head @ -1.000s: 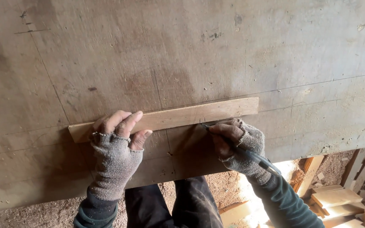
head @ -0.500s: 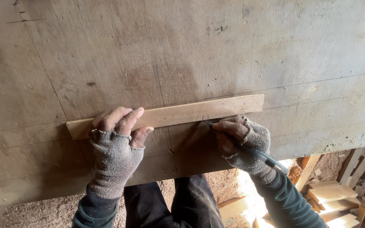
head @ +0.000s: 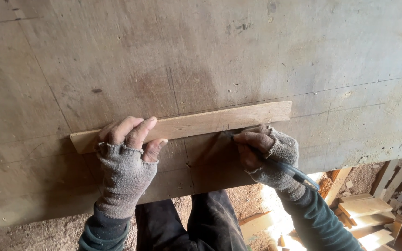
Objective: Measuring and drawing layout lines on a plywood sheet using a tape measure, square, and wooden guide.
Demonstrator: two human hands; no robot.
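Head view: we see the wooden strip (head: 187,124) lying lengthwise left-to-right on the tabletop (head: 257,46), left hand (head: 126,153) pressing its left end flat, fingers spread, right hand (head: 266,151) closed around a pen (head: 282,167), tip at the strip's lower edge near mid-length.

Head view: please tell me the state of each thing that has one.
Wooden strip: flat on the board, pinned.
Left hand: gloved, pressing the strip.
Right hand: gloved, gripping the pen.
Pen: tip at the strip's lower edge.
Board: flat, stained.
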